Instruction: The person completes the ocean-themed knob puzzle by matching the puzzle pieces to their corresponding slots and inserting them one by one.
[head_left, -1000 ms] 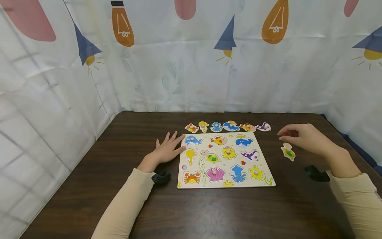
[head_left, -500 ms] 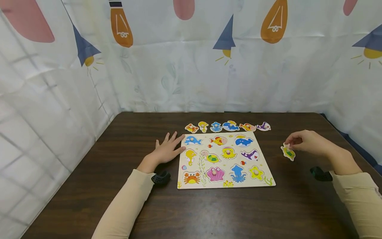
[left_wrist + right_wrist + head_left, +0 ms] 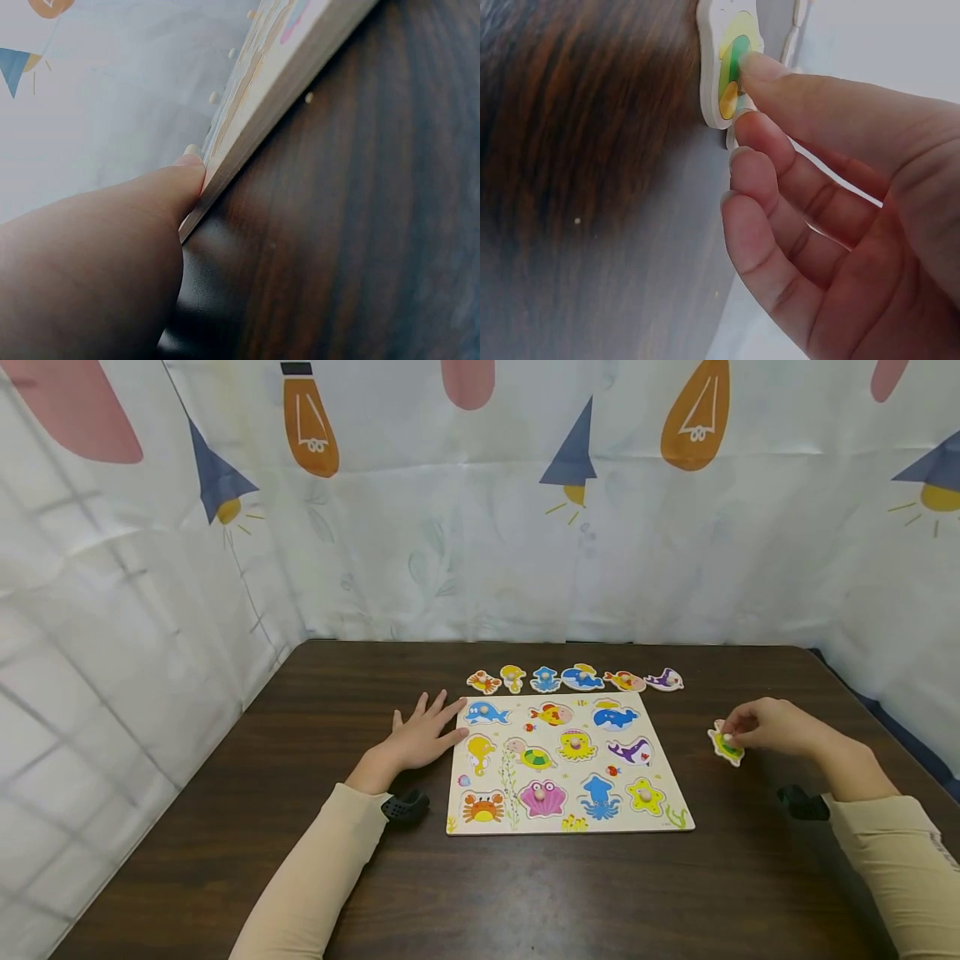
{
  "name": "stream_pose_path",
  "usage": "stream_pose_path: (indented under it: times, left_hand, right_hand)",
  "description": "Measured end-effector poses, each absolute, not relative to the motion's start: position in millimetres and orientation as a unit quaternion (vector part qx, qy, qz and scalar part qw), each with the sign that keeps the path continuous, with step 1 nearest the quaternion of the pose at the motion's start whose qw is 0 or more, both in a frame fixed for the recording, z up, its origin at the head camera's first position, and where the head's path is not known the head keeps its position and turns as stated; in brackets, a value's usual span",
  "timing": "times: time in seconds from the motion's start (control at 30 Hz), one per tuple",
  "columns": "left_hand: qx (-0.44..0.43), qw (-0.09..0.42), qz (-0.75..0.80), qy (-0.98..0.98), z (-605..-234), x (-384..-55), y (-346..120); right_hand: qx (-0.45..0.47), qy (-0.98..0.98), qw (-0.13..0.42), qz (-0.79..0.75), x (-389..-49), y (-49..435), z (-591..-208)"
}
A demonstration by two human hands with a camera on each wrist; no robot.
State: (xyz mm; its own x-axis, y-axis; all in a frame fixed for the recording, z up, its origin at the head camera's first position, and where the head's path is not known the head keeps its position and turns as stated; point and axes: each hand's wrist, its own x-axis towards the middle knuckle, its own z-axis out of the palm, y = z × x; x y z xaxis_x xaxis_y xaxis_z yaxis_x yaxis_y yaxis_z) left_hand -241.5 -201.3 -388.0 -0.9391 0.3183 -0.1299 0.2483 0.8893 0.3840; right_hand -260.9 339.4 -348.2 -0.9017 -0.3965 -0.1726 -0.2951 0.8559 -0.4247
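My right hand (image 3: 776, 727) pinches the turtle puzzle piece (image 3: 725, 748) between thumb and fingers, to the right of the board. The right wrist view shows the green and yellow turtle piece (image 3: 735, 67) at the thumb tip; its knob is mostly hidden. My left hand (image 3: 415, 739) lies with fingers spread on the table, its thumb and a fingertip touching the left edge of the wooden puzzle board (image 3: 525, 822). The left wrist view has the thumb against the board's side (image 3: 255, 135). Dolphin, octopus, shell and starfish with knobs sit in the board; its turtle recess (image 3: 534, 758) shows only the printed picture.
Behind the board, a row of loose pieces lies on the dark wooden table (image 3: 525, 893): crab (image 3: 483, 682), seahorse (image 3: 513, 678), squid (image 3: 545, 679), whale (image 3: 582, 677), fish (image 3: 625, 682) and a purple piece (image 3: 664, 680). A patterned curtain (image 3: 480, 552) hangs behind.
My right hand has come down and toward me onto the turtle piece and now pinches it. The piece has barely moved. The left hand stays at the board's edge.
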Motion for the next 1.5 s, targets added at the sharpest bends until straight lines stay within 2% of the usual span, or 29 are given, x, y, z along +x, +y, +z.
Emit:
stream_pose_path:
  times: [0.87,1.23,1.5]
  left_hand:
    - [0.152,0.099,0.182,0.966,-388.4,-242.7,-200.1]
    - [0.151,0.096,0.181,0.967,-386.5,-242.8,-199.8]
    - [0.149,0.097,0.180,0.967,-386.3,-241.6,-200.3]
  right_hand:
    - [-0.205,0.960,0.095,-0.163,-255.8,330.2,-345.8]
    - [-0.217,0.961,0.032,-0.167,-258.1,318.7,-331.3]
    - [-0.245,0.954,-0.012,-0.171,-262.2,288.3,-310.5]
